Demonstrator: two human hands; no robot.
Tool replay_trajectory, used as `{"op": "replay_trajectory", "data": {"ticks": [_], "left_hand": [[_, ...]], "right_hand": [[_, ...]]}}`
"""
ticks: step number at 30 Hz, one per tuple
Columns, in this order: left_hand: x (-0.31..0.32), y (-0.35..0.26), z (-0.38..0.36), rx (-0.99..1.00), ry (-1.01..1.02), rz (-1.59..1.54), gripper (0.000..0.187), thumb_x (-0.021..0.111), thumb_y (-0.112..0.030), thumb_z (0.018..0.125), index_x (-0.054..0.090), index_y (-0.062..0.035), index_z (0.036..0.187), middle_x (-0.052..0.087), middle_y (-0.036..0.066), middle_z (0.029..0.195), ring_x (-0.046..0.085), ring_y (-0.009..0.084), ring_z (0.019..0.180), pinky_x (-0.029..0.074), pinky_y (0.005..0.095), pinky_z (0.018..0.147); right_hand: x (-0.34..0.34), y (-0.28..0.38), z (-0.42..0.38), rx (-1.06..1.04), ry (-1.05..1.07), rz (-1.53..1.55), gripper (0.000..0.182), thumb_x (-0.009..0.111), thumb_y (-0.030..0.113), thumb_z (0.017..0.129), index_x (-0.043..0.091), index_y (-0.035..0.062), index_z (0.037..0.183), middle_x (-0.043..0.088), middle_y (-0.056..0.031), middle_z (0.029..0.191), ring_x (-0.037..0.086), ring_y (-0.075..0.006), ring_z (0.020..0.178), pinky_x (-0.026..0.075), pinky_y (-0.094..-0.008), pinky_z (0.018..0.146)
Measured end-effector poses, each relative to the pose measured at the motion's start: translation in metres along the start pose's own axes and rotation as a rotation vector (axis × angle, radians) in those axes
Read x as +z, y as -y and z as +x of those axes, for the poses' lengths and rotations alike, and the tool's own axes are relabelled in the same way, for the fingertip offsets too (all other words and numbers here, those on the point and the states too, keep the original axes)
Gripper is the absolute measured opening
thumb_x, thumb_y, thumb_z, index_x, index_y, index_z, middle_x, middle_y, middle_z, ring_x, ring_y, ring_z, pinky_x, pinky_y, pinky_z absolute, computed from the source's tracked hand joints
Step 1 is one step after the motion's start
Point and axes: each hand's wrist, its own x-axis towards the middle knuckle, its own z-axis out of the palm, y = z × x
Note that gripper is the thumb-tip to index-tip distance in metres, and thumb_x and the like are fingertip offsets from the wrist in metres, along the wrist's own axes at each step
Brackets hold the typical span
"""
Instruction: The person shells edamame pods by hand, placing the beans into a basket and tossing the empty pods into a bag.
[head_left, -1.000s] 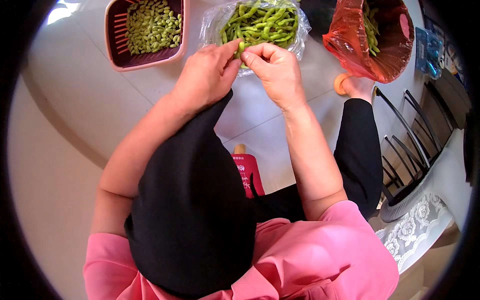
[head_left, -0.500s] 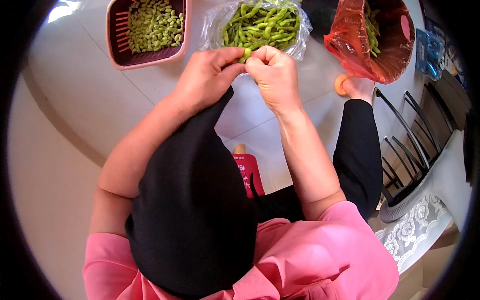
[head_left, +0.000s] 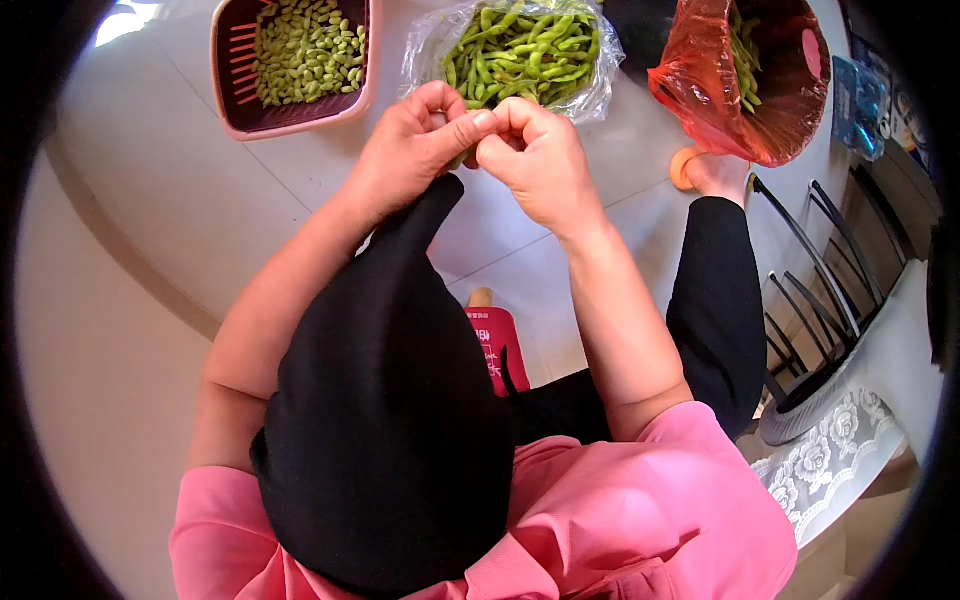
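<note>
My left hand [head_left: 415, 145] and my right hand [head_left: 540, 165] meet at the fingertips, just in front of a clear plastic bag. Both are closed in a pinch on an edamame pod [head_left: 458, 160], of which only a sliver of green shows below the left fingers. Right behind them, the clear bag [head_left: 425, 50] lies open, heaped with whole green pods [head_left: 525, 50]. To the left stands a pink and dark plum basket [head_left: 292, 125], slatted on one side, with shelled green beans [head_left: 310, 55] in it.
An open red plastic bag [head_left: 690, 95] with green pods inside stands at the right. Below it is a bare foot with an orange strap [head_left: 682, 168]. A black metal rack [head_left: 820, 260] and white lace cloth [head_left: 825, 465] border the right side. Pale tiles [head_left: 240, 230] form the floor.
Both hands have drawn down slightly, and the left thumb now lies across toward the right fingertips. The green pod seen between the fingers earlier is now mostly hidden.
</note>
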Motion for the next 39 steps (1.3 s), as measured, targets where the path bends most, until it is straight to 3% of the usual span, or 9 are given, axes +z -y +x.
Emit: {"op": "replay_trajectory", "data": {"ticks": [7, 14, 17, 22, 32, 35, 37, 38, 39], "left_hand": [[-0.003, -0.016, -0.006, -0.139, 0.23, 0.045, 0.024, 0.058, -0.028, 0.088, 0.05, -0.0066, 0.08, 0.06, 0.005, 0.064, 0.049, 0.0033, 0.046, 0.032, 0.0164, 0.039], [-0.002, -0.006, -0.008, -0.172, 0.277, -0.073, 0.014, 0.05, -0.02, 0.091, 0.049, -0.0061, 0.089, 0.055, 0.002, 0.065, 0.044, 0.0035, 0.042, 0.03, 0.0164, 0.037], [-0.003, -0.005, -0.005, -0.209, 0.184, -0.061, 0.014, 0.05, -0.019, 0.09, 0.049, -0.0057, 0.092, 0.058, 0.005, 0.069, 0.048, 0.0046, 0.047, 0.034, 0.0172, 0.041], [-0.004, 0.014, 0.0, -0.098, 0.056, -0.044, 0.011, 0.047, -0.017, 0.092, 0.05, -0.0058, 0.093, 0.052, 0.0, 0.068, 0.044, 0.0024, 0.048, 0.031, 0.0153, 0.04], [-0.012, 0.006, 0.0, -0.221, 0.131, -0.355, 0.007, 0.049, -0.012, 0.09, 0.052, -0.0058, 0.091, 0.052, 0.0, 0.069, 0.044, 0.0043, 0.052, 0.033, 0.0163, 0.043], [-0.014, 0.005, 0.0, -0.262, 0.146, -0.273, 0.007, 0.049, -0.011, 0.089, 0.054, -0.0051, 0.089, 0.054, 0.001, 0.07, 0.048, 0.0054, 0.054, 0.038, 0.0169, 0.046], [-0.011, 0.005, -0.001, -0.249, 0.095, -0.227, 0.009, 0.049, -0.01, 0.089, 0.055, -0.0041, 0.091, 0.056, 0.001, 0.071, 0.051, 0.0062, 0.056, 0.041, 0.0176, 0.049], [-0.009, 0.005, -0.002, -0.236, 0.046, -0.181, 0.01, 0.049, -0.01, 0.089, 0.057, -0.0031, 0.092, 0.057, 0.001, 0.072, 0.053, 0.007, 0.058, 0.044, 0.0182, 0.052], [-0.01, 0.009, -0.002, -0.237, 0.047, -0.181, 0.01, 0.049, -0.01, 0.089, 0.057, -0.0031, 0.092, 0.057, 0.001, 0.072, 0.053, 0.007, 0.058, 0.044, 0.0182, 0.052]], "right_hand": [[-0.013, 0.01, -0.008, 0.139, 0.21, 0.392, 0.006, 0.058, 0.009, 0.076, 0.057, 0.0042, 0.074, 0.053, 0.0023, 0.064, 0.046, -0.0036, 0.06, 0.038, -0.0203, 0.053], [-0.02, 0.006, -0.007, 0.26, 0.223, 0.349, 0.01, 0.054, 0.015, 0.077, 0.052, 0.0051, 0.076, 0.05, 0.0021, 0.062, 0.037, -0.0024, 0.05, 0.028, -0.0175, 0.046], [-0.013, 0.005, -0.007, 0.166, 0.102, 0.234, 0.016, 0.055, 0.014, 0.081, 0.051, 0.0037, 0.069, 0.051, 0.0024, 0.063, 0.044, -0.0042, 0.057, 0.035, -0.0215, 0.049], [-0.001, -0.001, -0.009, -0.045, -0.057, -0.111, 0.011, 0.059, 0.011, 0.081, 0.057, -0.0001, 0.08, 0.055, 0.0014, 0.065, 0.049, -0.0064, 0.056, 0.041, -0.0238, 0.05], [-0.007, 0.009, -0.012, -0.038, 0.051, -0.006, 0.016, 0.062, 0.014, 0.081, 0.057, -0.0009, 0.083, 0.056, 0.0012, 0.067, 0.05, -0.0054, 0.059, 0.044, -0.0236, 0.053], [0.002, 0.004, -0.013, -0.044, -0.019, -0.066, 0.013, 0.062, 0.012, 0.079, 0.055, 0.001, 0.079, 0.058, -0.002, 0.068, 0.054, -0.0113, 0.057, 0.044, -0.0272, 0.052], [0.005, 0.002, -0.014, -0.257, -0.082, -0.468, 0.011, 0.062, 0.01, 0.075, 0.053, 0.0037, 0.077, 0.06, -0.0075, 0.07, 0.059, -0.0226, 0.06, 0.046, -0.0323, 0.053], [0.007, -0.002, -0.013, -0.256, -0.082, -0.468, 0.011, 0.062, 0.01, 0.075, 0.053, 0.0037, 0.077, 0.06, -0.0075, 0.07, 0.059, -0.0226, 0.06, 0.046, -0.0323, 0.053], [0.009, -0.005, -0.012, -0.379, -0.119, -0.584, 0.012, 0.062, 0.009, 0.075, 0.052, 0.0029, 0.077, 0.054, -0.0037, 0.067, 0.05, -0.0138, 0.056, 0.041, -0.0274, 0.05]]}}
